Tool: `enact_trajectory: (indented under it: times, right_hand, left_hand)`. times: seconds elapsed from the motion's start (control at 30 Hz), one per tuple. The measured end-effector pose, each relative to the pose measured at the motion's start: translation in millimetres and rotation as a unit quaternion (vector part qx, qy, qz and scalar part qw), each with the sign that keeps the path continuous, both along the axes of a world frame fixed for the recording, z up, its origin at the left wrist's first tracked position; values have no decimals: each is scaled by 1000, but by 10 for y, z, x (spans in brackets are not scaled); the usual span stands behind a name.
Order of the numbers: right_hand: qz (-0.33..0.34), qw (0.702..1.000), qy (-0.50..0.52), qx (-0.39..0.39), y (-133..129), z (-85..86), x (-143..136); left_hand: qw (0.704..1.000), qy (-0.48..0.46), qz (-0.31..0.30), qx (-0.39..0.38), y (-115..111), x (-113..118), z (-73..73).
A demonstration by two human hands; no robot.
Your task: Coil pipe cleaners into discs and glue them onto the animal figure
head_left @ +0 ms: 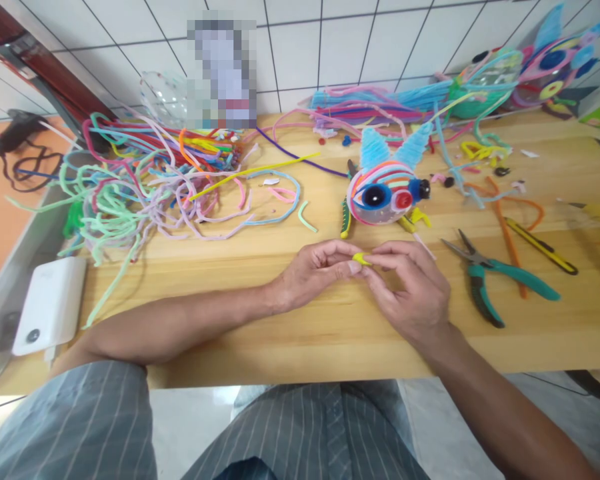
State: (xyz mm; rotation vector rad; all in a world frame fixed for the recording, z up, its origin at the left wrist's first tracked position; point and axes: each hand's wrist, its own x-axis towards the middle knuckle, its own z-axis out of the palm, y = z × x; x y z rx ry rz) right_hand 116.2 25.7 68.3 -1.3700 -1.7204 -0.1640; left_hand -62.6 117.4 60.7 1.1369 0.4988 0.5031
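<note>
Yellow and small, the fuzzy piece (361,259) sat over the wooden table (220,360) — pinched between the fingertips of the left hand (325,265) and right hand (410,283) — near the blue-eared figure (385,193).

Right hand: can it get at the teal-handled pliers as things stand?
Probably yes. The teal-handled pliers lie close beside the right hand, with bare tabletop between and seemingly nothing on top. That hand is occupied, though: its fingers pinch a small yellow piece together with the left hand.
</note>
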Motion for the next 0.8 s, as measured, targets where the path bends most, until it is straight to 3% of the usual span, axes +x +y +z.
enact_trajectory:
  times: [0.23,0.47,0.8]
  right_hand:
    - [12,1000,13,1,-4,21,-11]
    - [5,991,121,-52,-24,79,85]
    - [25,998,55,-18,-3,25,38]
  left_hand:
    - [1000,9,13,4,17,3,-1]
    - [999,28,34,2,20,11,14]
    - [999,22,28,-5,8,8,21]
